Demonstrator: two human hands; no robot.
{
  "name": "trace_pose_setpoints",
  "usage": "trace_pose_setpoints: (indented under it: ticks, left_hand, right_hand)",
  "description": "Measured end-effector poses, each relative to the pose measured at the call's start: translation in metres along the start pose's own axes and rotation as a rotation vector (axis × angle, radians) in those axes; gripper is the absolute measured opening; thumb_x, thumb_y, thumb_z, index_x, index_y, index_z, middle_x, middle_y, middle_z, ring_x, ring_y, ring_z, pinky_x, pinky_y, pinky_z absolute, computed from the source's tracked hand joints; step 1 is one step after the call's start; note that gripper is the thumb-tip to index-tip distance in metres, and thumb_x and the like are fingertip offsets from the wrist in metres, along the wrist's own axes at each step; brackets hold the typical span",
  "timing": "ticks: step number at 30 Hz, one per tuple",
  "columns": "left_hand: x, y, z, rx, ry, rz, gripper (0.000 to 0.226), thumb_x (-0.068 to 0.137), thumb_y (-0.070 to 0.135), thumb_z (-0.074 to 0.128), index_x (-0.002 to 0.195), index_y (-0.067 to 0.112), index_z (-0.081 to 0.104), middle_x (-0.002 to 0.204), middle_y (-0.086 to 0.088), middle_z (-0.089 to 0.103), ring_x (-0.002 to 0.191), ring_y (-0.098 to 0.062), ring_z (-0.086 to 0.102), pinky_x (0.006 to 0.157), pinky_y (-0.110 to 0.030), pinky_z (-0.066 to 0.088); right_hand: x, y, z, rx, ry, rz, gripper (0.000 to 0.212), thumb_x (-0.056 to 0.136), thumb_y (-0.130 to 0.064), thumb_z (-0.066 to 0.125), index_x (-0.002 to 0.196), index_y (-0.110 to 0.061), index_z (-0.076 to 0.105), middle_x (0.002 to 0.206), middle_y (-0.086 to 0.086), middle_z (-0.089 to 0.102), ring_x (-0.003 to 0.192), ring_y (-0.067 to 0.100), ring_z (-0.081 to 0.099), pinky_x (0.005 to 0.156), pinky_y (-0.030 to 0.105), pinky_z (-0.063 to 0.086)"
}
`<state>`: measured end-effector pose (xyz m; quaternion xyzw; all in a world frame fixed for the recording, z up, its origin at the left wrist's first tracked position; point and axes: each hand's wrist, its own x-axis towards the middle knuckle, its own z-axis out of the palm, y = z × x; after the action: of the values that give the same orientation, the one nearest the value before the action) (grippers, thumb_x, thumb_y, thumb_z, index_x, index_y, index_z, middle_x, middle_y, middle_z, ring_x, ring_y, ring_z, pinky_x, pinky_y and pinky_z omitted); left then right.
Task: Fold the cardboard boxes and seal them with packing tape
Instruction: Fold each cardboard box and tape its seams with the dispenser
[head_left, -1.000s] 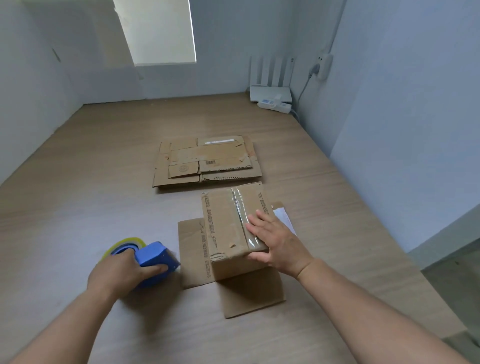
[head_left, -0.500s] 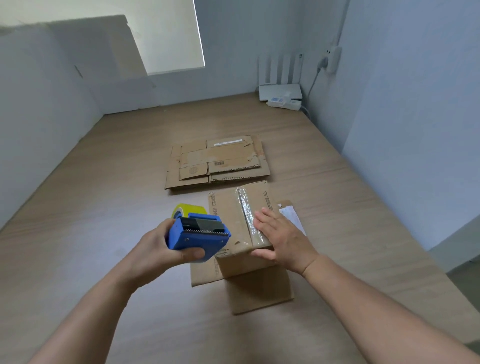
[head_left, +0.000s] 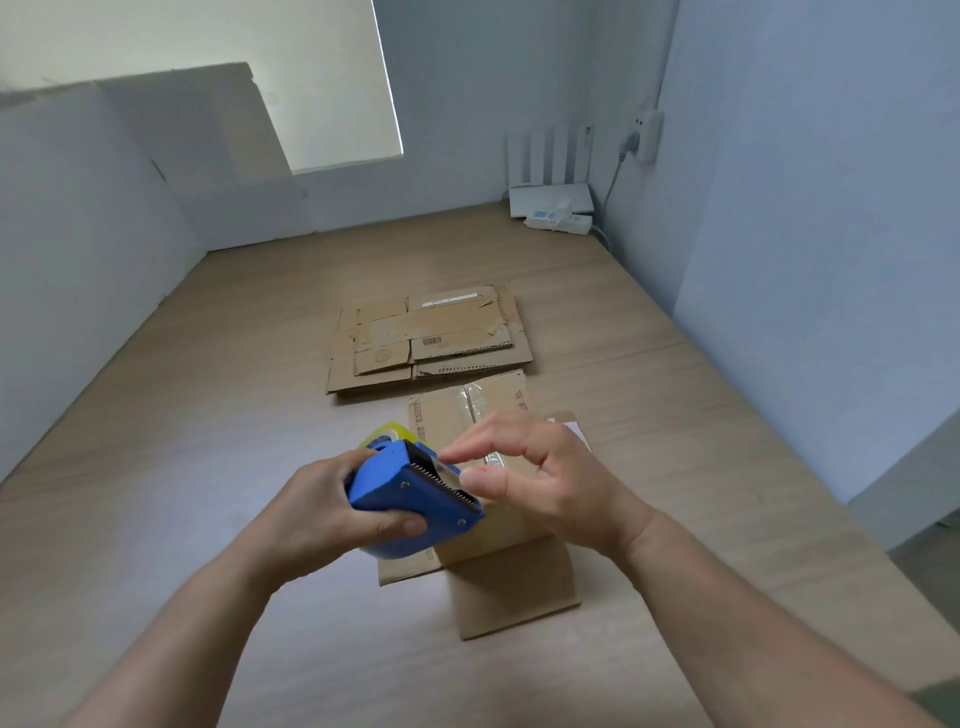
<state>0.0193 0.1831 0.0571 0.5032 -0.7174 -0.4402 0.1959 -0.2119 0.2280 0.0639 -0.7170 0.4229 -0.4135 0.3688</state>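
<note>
Head view, and I had the left hand (head_left: 332, 512) wrapped tight round the blue tape dispenser (head_left: 410, 493), fingers curled under its body, thumb along the near side. It was held up off the desk (head_left: 208, 467), above the near left part of the box (head_left: 447, 415). The right hand (head_left: 545, 478) was right against it: forefinger and thumb pinching the tape end (head_left: 448, 469) at the toothed blade, the other fingers loosely spread.

Trouble I could see coming: those fingertips (head_left: 483, 480) sat just beside the teeth, so a slip could have nicked skin. A weak pinch could have let the end snap back onto the yellow roll (head_left: 387, 432). And with neither hand on the box, a hard pull could have shoved it off the flat sheet (head_left: 514, 592) beneath it, or laid the strip crooked.

The box stood about mid-desk, nearer the near edge, its top seam already bearing one clear strip. A white slip (head_left: 574, 428) peeked out at its right side. Beyond it, toward the far edge, lay the flattened stack (head_left: 431, 338).

The count: two hands, one dispenser, one roll, one folded box, one sheet under it, one slip, one flattened stack; how many boxes were in it I couldn't tell. In the far right corner were one router (head_left: 550, 197) and one power strip (head_left: 558, 223).
</note>
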Motion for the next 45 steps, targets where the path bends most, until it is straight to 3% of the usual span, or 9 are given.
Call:
trace_pose_setpoints:
  ticks: [6, 12, 18, 21, 25, 29, 31, 38, 45]
  left_hand:
    - [-0.001, 0.003, -0.001, 0.015, -0.033, 0.023, 0.057, 0.042, 0.06, 0.076, 0.091, 0.031, 0.067, 0.084, 0.016, 0.069, 0.072, -0.002, 0.062, 0.057, -0.012, 0.046]
    - [0.002, 0.007, -0.001, 0.029, -0.104, 0.04, 0.062, 0.043, 0.066, 0.072, 0.093, 0.031, 0.065, 0.087, 0.019, 0.069, 0.075, -0.001, 0.064, 0.057, -0.013, 0.048]
    - [0.007, 0.016, -0.006, 0.096, -0.18, 0.009, 0.067, 0.044, 0.071, 0.07, 0.097, 0.031, 0.064, 0.087, 0.019, 0.069, 0.076, -0.002, 0.064, 0.06, -0.015, 0.048]
    - [0.006, 0.016, -0.025, 0.144, -0.164, -0.015, 0.079, 0.034, 0.086, 0.064, 0.087, 0.027, 0.067, 0.081, 0.01, 0.07, 0.07, -0.008, 0.064, 0.064, -0.024, 0.045]
    - [-0.01, -0.009, -0.073, 0.196, -0.169, -0.121, 0.083, 0.027, 0.091, 0.065, 0.081, 0.029, 0.072, 0.077, -0.001, 0.073, 0.066, -0.016, 0.068, 0.066, -0.032, 0.043]
    - [-0.017, -0.034, -0.086, 0.278, -0.266, -0.323, 0.096, 0.024, 0.093, 0.063, 0.082, 0.017, 0.074, 0.077, -0.002, 0.074, 0.07, -0.021, 0.071, 0.075, -0.042, 0.05]
    - [-0.015, -0.04, -0.075, 0.274, -0.323, -0.387, 0.101, 0.026, 0.094, 0.06, 0.085, 0.013, 0.073, 0.079, 0.0, 0.074, 0.071, -0.019, 0.071, 0.075, -0.037, 0.048]
    - [0.004, -0.056, -0.044, 0.321, -0.27, -0.446, 0.103, 0.033, 0.096, 0.04, 0.083, 0.013, 0.072, 0.075, 0.001, 0.073, 0.072, -0.018, 0.07, 0.07, -0.028, 0.042]
    - [0.013, -0.073, -0.048, 0.355, -0.287, -0.457, 0.1, 0.031, 0.096, 0.04, 0.078, 0.014, 0.072, 0.07, 0.003, 0.072, 0.065, -0.015, 0.069, 0.066, -0.027, 0.041]
  right_hand:
    - [0.001, 0.004, 0.001, 0.05, -0.018, 0.089, 0.031, 0.079, -0.025, 0.068, 0.109, -0.018, 0.066, 0.103, -0.002, 0.064, 0.094, 0.009, 0.059, 0.085, 0.029, 0.049]
    - [0.006, 0.014, 0.012, 0.077, 0.268, 0.068, 0.014, 0.089, -0.005, 0.063, 0.088, -0.019, 0.066, 0.079, -0.008, 0.061, 0.072, 0.006, 0.061, 0.069, 0.024, 0.054]
    - [0.009, 0.018, 0.016, -0.077, 0.447, 0.101, 0.008, 0.091, -0.01, 0.061, 0.084, -0.013, 0.065, 0.073, -0.012, 0.057, 0.064, -0.002, 0.054, 0.06, 0.013, 0.045]
    - [0.005, 0.018, 0.012, -0.024, 0.453, 0.175, 0.017, 0.091, -0.011, 0.06, 0.077, -0.021, 0.061, 0.066, -0.012, 0.057, 0.058, -0.002, 0.055, 0.055, 0.012, 0.044]
    - [-0.015, 0.035, -0.018, 0.071, 0.655, 0.378, 0.021, 0.09, -0.009, 0.061, 0.071, -0.018, 0.062, 0.06, -0.005, 0.057, 0.041, 0.002, 0.049, 0.045, 0.018, 0.044]
    - [-0.031, 0.062, -0.021, 0.009, 0.631, 0.525, 0.022, 0.09, -0.01, 0.061, 0.069, -0.015, 0.063, 0.06, -0.002, 0.057, 0.04, 0.002, 0.048, 0.043, 0.017, 0.042]
    - [-0.031, 0.073, -0.015, -0.008, 0.63, 0.581, 0.022, 0.089, -0.011, 0.061, 0.068, -0.015, 0.063, 0.061, -0.001, 0.058, 0.039, 0.002, 0.048, 0.041, 0.016, 0.04]
    - [-0.025, 0.099, -0.018, -0.065, 0.597, 0.702, 0.022, 0.089, -0.009, 0.059, 0.068, -0.016, 0.06, 0.062, -0.001, 0.057, 0.036, 0.001, 0.045, 0.041, 0.017, 0.038]
    - [-0.024, 0.11, -0.006, -0.066, 0.587, 0.741, 0.022, 0.088, -0.008, 0.058, 0.066, -0.012, 0.058, 0.061, -0.001, 0.058, 0.046, 0.01, 0.046, 0.042, 0.019, 0.041]
